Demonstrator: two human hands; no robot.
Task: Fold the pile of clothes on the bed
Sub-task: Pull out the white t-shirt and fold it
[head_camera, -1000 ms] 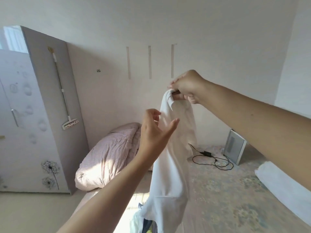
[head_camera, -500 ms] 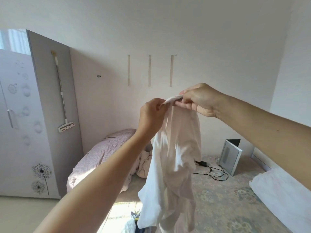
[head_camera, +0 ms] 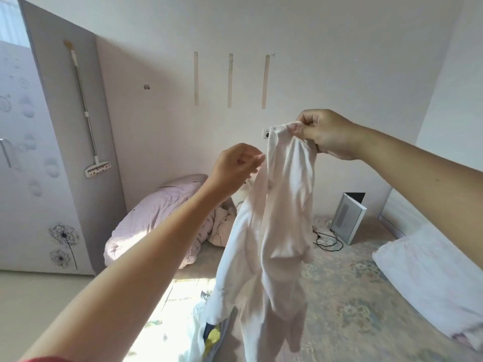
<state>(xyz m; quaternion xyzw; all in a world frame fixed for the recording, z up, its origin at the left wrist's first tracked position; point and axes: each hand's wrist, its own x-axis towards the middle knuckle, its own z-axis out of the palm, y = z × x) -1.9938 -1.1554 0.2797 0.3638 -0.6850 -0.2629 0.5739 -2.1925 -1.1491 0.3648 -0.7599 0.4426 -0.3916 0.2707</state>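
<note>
Hands: two, both raised at mid-frame.
Right hand [head_camera: 328,134]: fingers and thumb pinch the top edge of one white garment [head_camera: 281,226], right of centre.
Left hand [head_camera: 235,168]: fingers loosely curled just beside the cloth's left edge; it may be touching it, but a hold is not plain.
White garment: hangs bunched from the right hand down to the lower centre.
Clothes pile [head_camera: 209,333]: one heap at bottom centre on the bed [head_camera: 339,296], partly hidden.
Pillows: one white [head_camera: 431,278], right edge.
Quilt: one pink roll [head_camera: 156,218], left of centre.
Wall strips: three [head_camera: 230,79], upper centre.
Mop: one [head_camera: 86,113], upper left.
</note>
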